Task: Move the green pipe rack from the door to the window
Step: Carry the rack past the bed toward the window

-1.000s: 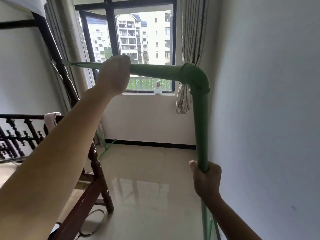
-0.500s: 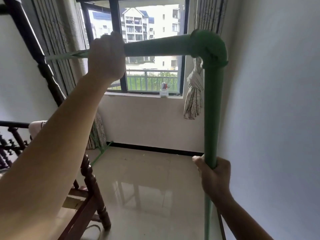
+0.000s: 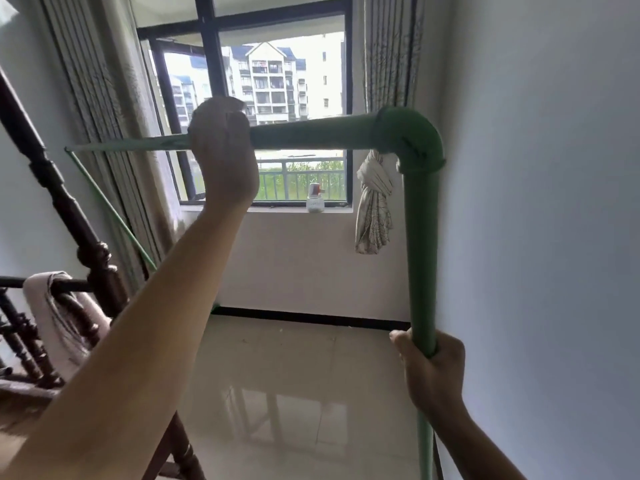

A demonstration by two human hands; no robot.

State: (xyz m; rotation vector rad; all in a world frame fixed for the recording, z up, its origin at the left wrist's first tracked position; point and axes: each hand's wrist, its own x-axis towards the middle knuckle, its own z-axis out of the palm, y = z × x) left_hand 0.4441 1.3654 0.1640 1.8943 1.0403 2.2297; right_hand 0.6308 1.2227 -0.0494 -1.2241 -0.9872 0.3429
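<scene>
Both hands are clamped on the green pipe rack: left hand on its top bar, right hand on the upright at 5 o'clock. Glossy tiled floor runs to the window at 12 o'clock.

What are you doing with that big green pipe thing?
A person is carrying a green pipe rack across the room toward the window. The left hand grips the top bar, and the right hand grips the upright post lower down, close beside the white wall. The window is straight ahead, with a small bottle on its sill and curtains at both sides. The rack's feet are out of view, so whether it is off the floor cannot be told.
</scene>
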